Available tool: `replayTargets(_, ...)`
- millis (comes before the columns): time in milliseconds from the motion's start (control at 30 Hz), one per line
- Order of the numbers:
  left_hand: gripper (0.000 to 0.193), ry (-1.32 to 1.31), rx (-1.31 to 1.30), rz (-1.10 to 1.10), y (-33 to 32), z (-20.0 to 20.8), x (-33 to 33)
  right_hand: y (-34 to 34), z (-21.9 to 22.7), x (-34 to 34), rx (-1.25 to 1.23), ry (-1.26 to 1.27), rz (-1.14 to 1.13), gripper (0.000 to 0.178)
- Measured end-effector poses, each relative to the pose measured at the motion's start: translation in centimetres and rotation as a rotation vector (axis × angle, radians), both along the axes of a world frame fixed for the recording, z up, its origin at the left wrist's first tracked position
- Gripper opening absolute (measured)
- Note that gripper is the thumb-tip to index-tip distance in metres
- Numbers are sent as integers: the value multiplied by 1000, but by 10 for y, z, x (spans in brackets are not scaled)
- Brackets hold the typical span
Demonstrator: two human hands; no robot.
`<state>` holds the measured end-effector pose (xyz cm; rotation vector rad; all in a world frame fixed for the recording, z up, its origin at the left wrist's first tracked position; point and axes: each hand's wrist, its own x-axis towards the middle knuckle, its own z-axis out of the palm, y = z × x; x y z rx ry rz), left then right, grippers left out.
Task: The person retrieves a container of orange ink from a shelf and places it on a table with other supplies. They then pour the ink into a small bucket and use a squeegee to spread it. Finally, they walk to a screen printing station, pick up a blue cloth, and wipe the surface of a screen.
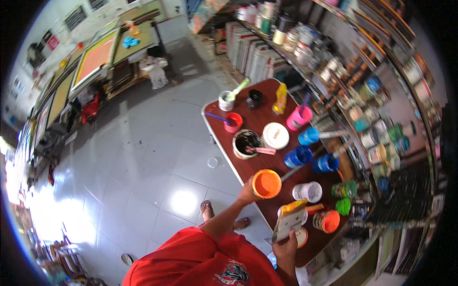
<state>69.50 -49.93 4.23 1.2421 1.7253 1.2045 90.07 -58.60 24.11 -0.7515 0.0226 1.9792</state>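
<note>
My left hand [247, 191] is closed round the side of a tub of orange paint [267, 184], held by the table's near-left edge with its mouth facing up. My right hand [285, 247] grips a flat, pale, board-like scraper [289, 223] with dark holes in its face. Yellow and orange colour covers the scraper's upper edge. Behind the scraper, a white container is partly hidden, and a round lid [301, 237] with an orange rim lies beside my right hand. To the right of the scraper sits an open orange-red tub [327, 221].
The dark red table [222, 106] bears several paint pots, including a black-filled tub [246, 143] with a pink-handled tool and blue tubs [298, 156]. Shelves of jars [377, 138] rise at the right. Printing frames [95, 59] lie across a bench at the far left. Grey tiles [143, 157] cover the floor.
</note>
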Motion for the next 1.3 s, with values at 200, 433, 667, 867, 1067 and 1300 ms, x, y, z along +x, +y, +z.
replayTargets(200, 111, 49, -386, -304, -16, 16, -17, 15, 10, -54, -45, -63, 46, 44)
replayTargets(433, 91, 83, -493, -248, -166, -44, -192, 33, 11, -184, 61, -47, 197, 40)
replayTargets(667, 63, 323, -694, 235, -255, 28, -470, 62, 13, -326, 104, 567, 623, 31)
replayTargets(867, 54, 281, -471, 506, -214, 93, -589, 101, 31, -466, 127, 755, 815, 40)
replayTargets(1067, 44, 343, -172, 508, -88, 181, -667, 155, 40, -571, 178, 681, 766, 40)
replayTargets(1300, 41, 527, -83, 563, 67, 254, -803, 257, 16, -658, 117, 730, 750, 41)
